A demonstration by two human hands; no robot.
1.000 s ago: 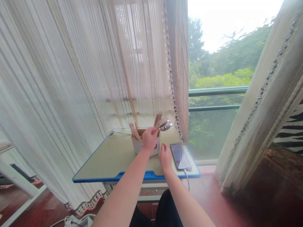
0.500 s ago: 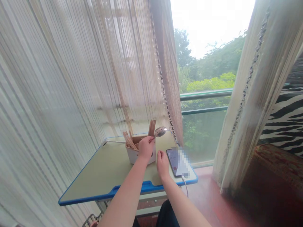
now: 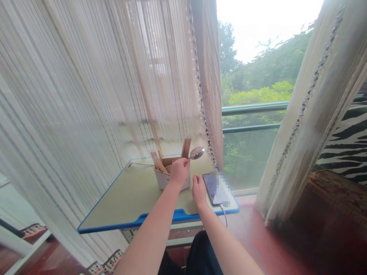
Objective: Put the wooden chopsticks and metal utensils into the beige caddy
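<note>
My left hand is closed on the handle of a metal spoon, whose bowl sticks out to the right above a white box holder. The holder stands on a small table with a blue rim and holds wooden chopsticks. My right hand rests on the table just right of the holder, fingers curled, beside a phone lying flat with a cable plugged in.
Sheer string curtains hang behind and left of the table. A window with a green railing is at the right, then a heavy curtain. Red floor lies below.
The view has swung slightly. My left hand still holds the spoon over the holder, with the bowl a little higher than half a second ago. The right hand stays by the phone.
</note>
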